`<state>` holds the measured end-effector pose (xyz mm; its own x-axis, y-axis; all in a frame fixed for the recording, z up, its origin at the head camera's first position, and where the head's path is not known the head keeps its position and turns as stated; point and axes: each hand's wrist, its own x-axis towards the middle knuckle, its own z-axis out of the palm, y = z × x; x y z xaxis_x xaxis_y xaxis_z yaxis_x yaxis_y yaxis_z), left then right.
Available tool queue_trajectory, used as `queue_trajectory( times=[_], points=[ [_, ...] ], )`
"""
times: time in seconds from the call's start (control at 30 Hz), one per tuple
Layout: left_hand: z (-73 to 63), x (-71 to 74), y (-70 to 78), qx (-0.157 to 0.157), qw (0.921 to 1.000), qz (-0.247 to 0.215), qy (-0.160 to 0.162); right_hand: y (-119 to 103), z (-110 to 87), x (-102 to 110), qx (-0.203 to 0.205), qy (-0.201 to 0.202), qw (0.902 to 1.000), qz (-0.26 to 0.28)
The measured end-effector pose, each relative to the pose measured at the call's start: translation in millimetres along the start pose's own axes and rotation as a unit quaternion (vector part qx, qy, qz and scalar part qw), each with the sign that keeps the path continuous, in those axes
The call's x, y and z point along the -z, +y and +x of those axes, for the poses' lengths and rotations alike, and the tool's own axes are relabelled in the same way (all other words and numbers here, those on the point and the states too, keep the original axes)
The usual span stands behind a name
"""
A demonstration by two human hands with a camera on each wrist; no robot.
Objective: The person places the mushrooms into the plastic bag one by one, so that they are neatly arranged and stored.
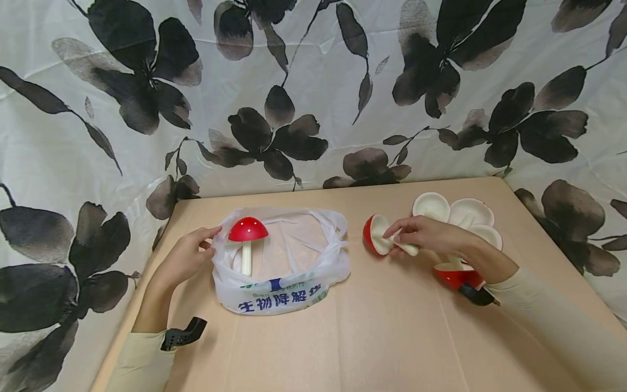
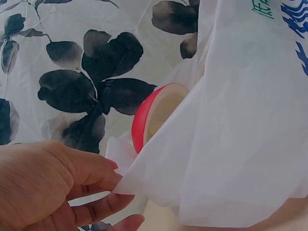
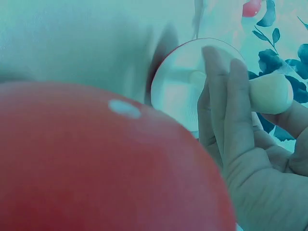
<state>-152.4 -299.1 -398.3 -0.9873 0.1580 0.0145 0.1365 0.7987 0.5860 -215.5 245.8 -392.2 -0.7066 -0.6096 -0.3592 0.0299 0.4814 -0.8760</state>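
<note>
Red-capped mushroom (image 1: 374,235) in the right hand (image 1: 425,233): from where I stand, its stem is pinched between fingers and thumb, above the counter (image 1: 303,348) and just right of an open white plastic bag (image 1: 338,267). Its cap tips sideways, pale underside facing the hand. Over on the bag's left edge, the left hand (image 1: 188,256) pinches the rim with its fingertips drawn together. Inside that edge sits a second mushroom (image 1: 248,230), glossy red cap uppermost on a cream stem. Beyond the right forearm, three upturned caps (image 1: 471,211) show their pale undersides, while another red cap (image 1: 448,276) lies nearer, partly hidden by the wrist.
</note>
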Motion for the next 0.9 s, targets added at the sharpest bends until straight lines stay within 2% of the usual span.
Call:
queue_trajectory(
  times=[0.1,0.47,0.6,0.9],
  points=[
    [0.0,0.4,0.7,0.0,1.0,-0.002,-0.001,-1,0.9,-2,-0.011,0.005,0.9998,0.015],
    [0.6,0.7,1.5,0.005,1.0,-0.004,-0.004,-4,7.1,-4,-0.044,0.057,0.9973,0.016],
    [1.4,0.7,2.0,0.009,0.9999,-0.005,-0.007,-4,7.3,-4,-0.051,0.06,0.9968,0.015],
    [3.4,-0.2,0.9,0.01,0.9999,0.003,-0.009,0,10.4,-5,-0.038,0.056,0.9974,0.024]
  ],
)
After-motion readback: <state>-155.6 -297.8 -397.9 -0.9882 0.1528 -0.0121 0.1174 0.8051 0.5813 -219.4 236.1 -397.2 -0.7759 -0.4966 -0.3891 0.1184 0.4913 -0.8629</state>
